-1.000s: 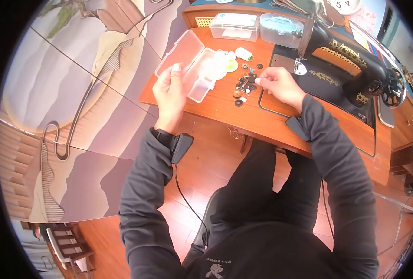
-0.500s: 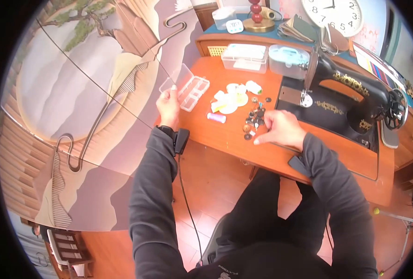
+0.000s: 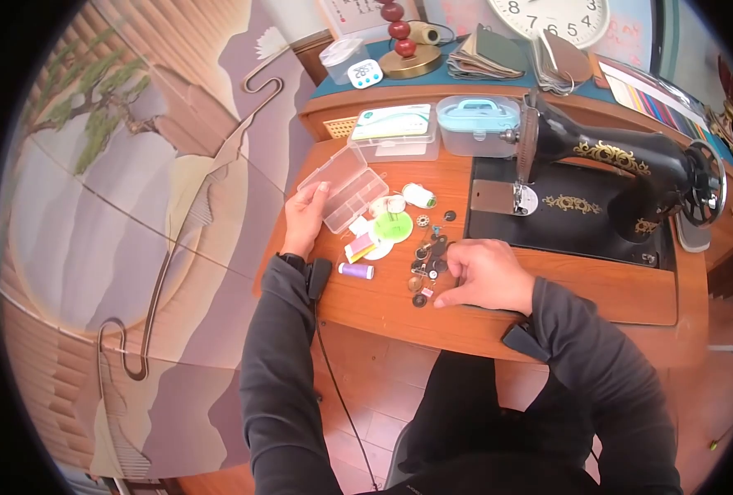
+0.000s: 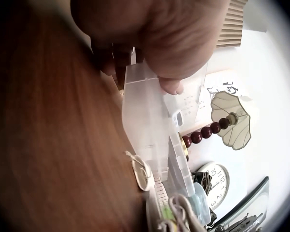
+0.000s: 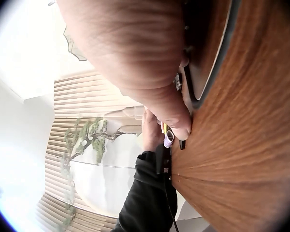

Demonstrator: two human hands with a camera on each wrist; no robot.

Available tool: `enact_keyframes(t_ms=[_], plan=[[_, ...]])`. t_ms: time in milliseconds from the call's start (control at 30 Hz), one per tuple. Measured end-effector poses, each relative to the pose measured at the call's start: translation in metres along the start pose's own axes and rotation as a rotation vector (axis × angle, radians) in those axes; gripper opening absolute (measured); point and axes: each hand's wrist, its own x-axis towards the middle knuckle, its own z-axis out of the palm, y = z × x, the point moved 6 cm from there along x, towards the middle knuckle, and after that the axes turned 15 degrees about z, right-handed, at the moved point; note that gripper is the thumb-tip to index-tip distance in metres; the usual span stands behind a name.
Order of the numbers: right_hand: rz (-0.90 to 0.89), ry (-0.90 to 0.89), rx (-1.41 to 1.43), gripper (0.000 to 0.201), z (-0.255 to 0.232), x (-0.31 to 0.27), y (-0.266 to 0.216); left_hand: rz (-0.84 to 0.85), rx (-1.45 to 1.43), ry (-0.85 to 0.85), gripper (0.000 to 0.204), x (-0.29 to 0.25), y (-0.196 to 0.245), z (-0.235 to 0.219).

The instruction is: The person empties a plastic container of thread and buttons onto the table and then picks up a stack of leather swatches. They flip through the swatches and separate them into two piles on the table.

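right fingers (image 3: 455, 298) have parted beside dark buttons (image 3: 437, 247).

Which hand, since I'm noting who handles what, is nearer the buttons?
Right. The right hand is right beside the buttons, on their right side; the left hand is farther off to their left, holding the clear box.
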Motion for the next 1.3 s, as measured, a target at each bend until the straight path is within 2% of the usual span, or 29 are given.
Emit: enact_keyframes(t_ms=[100,200,333,500,600,733,833,933,1000,1133,1300], plan=[[-0.017,0.017,0.016,0.049,-0.001,-0.001,0.000,-0.035,-0.065,-0.067,0.030,0.008,0.008,0.007],[-0.015,0.019,0.010,0.048,0.000,0.000,0.001,-0.021,-0.154,-0.026,0.028,0.024,0.020,0.009],[0.009,0.011,0.030,0.048,-0.001,0.000,0.001,-0.020,-0.154,-0.069,0.028,0.041,0.018,0.017],[-0.015,0.042,0.039,0.047,-0.002,0.001,-0.001,-0.052,-0.062,-0.277,0.024,0.046,0.007,0.034],[-0.024,0.051,0.046,0.047,-0.001,0.001,0.000,-0.112,-0.096,-0.339,0.028,0.045,-0.005,0.035],[-0.013,0.050,0.041,0.047,-0.001,0.002,0.000,-0.118,-0.136,-0.322,0.032,0.041,0.006,0.036],[0.011,0.036,0.064,0.047,0.000,0.002,0.002,-0.096,-0.142,-0.269,0.043,0.037,0.027,0.029],[-0.034,0.076,0.051,0.046,-0.002,0.001,0.001,-0.142,-0.097,-0.374,0.048,0.027,0.038,0.029],[-0.006,0.043,0.035,0.046,-0.001,0.001,0.002,-0.011,0.095,-0.485,0.046,0.024,0.047,0.032],[0.002,0.042,0.042,0.046,-0.002,0.000,0.001,0.054,0.071,-0.544,0.045,0.022,0.028,0.035],[-0.007,0.052,0.040,0.045,-0.003,-0.001,0.002,0.062,0.427,-0.623,0.051,0.027,0.040,0.042]])
